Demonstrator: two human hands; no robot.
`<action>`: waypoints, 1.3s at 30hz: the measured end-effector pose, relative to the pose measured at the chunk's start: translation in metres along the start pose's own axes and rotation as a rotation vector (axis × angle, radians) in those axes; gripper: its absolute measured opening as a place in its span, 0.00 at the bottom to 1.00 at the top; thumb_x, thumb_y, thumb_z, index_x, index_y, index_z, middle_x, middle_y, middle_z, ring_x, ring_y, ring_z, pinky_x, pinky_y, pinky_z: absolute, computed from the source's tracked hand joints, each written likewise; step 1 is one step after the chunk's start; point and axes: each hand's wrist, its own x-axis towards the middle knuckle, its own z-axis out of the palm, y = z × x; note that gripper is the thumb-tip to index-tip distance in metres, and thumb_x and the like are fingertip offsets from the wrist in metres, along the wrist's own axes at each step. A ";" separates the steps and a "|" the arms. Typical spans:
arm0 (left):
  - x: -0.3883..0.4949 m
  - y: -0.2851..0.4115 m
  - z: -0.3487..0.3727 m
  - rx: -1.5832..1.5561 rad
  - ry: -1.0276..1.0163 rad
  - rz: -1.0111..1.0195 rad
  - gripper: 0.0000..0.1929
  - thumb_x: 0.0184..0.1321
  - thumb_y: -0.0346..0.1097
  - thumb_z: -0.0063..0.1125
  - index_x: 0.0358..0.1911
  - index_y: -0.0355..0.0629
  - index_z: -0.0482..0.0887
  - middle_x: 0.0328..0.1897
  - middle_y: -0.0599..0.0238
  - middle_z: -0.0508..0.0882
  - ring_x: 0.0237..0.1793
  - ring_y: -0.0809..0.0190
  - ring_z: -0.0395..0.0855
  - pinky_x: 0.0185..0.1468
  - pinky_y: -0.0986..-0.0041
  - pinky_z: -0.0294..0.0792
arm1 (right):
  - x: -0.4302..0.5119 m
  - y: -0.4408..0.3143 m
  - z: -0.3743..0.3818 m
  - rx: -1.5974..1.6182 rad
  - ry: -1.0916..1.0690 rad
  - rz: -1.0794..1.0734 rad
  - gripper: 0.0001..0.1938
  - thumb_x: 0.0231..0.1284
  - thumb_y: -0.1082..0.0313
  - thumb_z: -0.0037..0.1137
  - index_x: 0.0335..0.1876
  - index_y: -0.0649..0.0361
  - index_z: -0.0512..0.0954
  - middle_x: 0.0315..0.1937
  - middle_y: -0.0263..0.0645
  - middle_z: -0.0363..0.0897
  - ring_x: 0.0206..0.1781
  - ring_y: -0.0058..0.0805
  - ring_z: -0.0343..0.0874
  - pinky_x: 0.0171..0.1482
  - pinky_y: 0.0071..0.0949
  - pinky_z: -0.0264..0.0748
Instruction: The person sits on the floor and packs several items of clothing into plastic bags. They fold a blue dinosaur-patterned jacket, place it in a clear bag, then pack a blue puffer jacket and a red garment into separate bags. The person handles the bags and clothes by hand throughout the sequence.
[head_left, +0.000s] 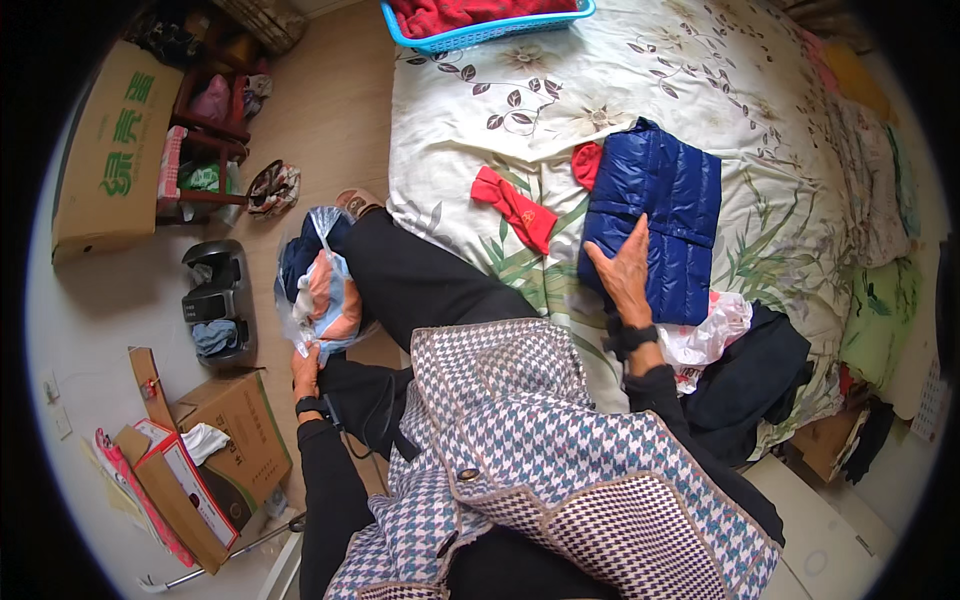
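A folded blue quilted puffer garment (679, 202) lies on the bed, and my right hand (628, 274) rests on its near left part with thumb and fingers spread. Partly under its upper left edge is a red cloth item (585, 166); a pair of folded red socks (517, 210) lies to the left. My left hand (306, 371) grips the edge of a clear plastic bag (319, 281) beside my knee. Inside the bag show dark blue, orange, light blue and white cloths. A white plastic bag (705, 334) and a black garment (750, 382) lie near my right forearm.
A blue plastic basket (495, 34) of red fabric stands on the floral bedsheet (510, 82). Folded clothes (870, 180) line the bed's far right side. On the left are cardboard boxes (112, 157), a wooden rack (214, 135), a black bin-like container (244, 300) and a checked bag (274, 189).
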 end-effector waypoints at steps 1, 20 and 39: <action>-0.002 -0.001 -0.001 -0.024 0.015 0.041 0.26 0.59 0.44 0.64 0.57 0.37 0.76 0.37 0.70 0.79 0.30 0.72 0.73 0.31 0.79 0.67 | 0.003 -0.005 0.011 -0.038 -0.022 0.029 0.58 0.47 0.51 0.71 0.74 0.73 0.42 0.71 0.68 0.50 0.73 0.59 0.54 0.74 0.41 0.53; -0.040 -0.014 0.023 -0.415 0.084 0.114 0.17 0.65 0.35 0.58 0.55 0.36 0.78 0.30 0.75 0.75 0.26 0.75 0.69 0.30 0.80 0.64 | 0.062 0.076 -0.059 0.057 0.087 -0.084 0.23 0.49 0.70 0.49 0.53 0.74 0.73 0.44 0.58 0.80 0.46 0.57 0.78 0.55 0.39 0.72; -0.016 0.001 -0.004 -0.259 -0.096 0.135 0.07 0.67 0.37 0.56 0.36 0.43 0.76 0.21 0.73 0.70 0.21 0.71 0.67 0.27 0.78 0.63 | -0.087 -0.001 -0.008 0.040 0.163 -0.200 0.25 0.41 0.68 0.62 0.51 0.64 0.76 0.57 0.53 0.72 0.61 0.50 0.70 0.65 0.45 0.64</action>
